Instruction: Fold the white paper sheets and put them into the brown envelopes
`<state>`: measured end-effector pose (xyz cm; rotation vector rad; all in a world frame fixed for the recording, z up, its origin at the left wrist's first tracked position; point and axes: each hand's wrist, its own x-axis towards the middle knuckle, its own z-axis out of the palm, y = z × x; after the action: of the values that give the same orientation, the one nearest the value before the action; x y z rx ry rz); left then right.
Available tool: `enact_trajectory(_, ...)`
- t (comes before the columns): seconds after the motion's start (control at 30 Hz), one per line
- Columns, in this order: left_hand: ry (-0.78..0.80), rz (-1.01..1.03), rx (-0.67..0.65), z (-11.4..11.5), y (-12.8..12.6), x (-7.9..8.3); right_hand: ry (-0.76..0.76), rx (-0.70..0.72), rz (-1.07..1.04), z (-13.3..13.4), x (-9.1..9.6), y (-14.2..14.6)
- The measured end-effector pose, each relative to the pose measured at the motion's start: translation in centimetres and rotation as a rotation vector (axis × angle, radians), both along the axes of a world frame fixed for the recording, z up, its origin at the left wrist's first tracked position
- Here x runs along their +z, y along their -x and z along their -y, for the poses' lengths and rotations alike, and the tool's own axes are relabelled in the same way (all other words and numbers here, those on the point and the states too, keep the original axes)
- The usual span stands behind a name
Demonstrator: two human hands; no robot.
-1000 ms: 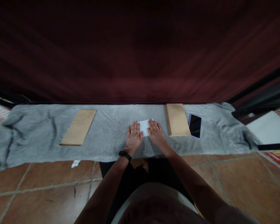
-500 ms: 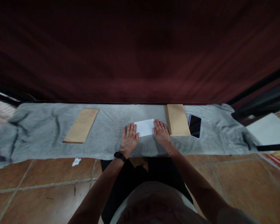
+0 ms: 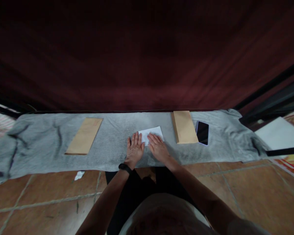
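A white sheet of paper [image 3: 151, 131], shaped like a small rectangle, lies slightly tilted on the grey cloth [image 3: 117, 140]. My left hand [image 3: 135, 147] rests flat with fingers stretched out, its fingertips at the paper's left edge. Across the lower right part of the paper lies my right hand [image 3: 158, 147], palm down and fingers extended, covering some of it. Neither hand grips anything. To the right of my right hand sits a thick stack of brown envelopes [image 3: 185, 128].
One flat brown envelope [image 3: 84, 136] lies on the left of the cloth. A phone [image 3: 202, 133] with a dark screen is beside the stack. A dark red curtain [image 3: 142, 81] hangs behind. White sheets [image 3: 280, 133] are at the far right; a white scrap [image 3: 79, 175] lies on the tiled floor.
My right hand has slid left from the paper's right edge onto its surface. My left hand stays at the left edge. The view has shifted slightly.
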<state>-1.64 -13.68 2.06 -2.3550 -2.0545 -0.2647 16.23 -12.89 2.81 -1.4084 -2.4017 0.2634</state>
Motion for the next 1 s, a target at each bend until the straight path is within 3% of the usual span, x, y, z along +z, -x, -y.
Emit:
enact_trajectory(0.17, 0.025, 0.017, 0.005, 0.1, 0.1, 0.2, -0.015, 0.011, 0.034, 0.6, -0.9, 0.9)
enact_trajectory(0.5, 0.012, 0.019, 0.016, 0.1, 0.0, 0.0, -0.031, -0.271, 0.021, -0.3, -1.3, -3.9)
enact_trajectory(0.7, -0.001, 0.024, 0.020, 0.1, 0.0, -0.1, 0.092, -0.490, -0.088, -2.7, -0.6, -3.6)
enact_trajectory(0.8, -0.008, 0.022, 0.018, 0.1, 0.0, 0.1, 0.249, -0.576, -0.184, -4.0, -0.1, -3.2)
enact_trajectory(1.0, -0.006, 0.018, 0.022, 0.3, 0.1, 0.5, 0.394, -0.558, -0.327, -5.0, 1.2, -3.7)
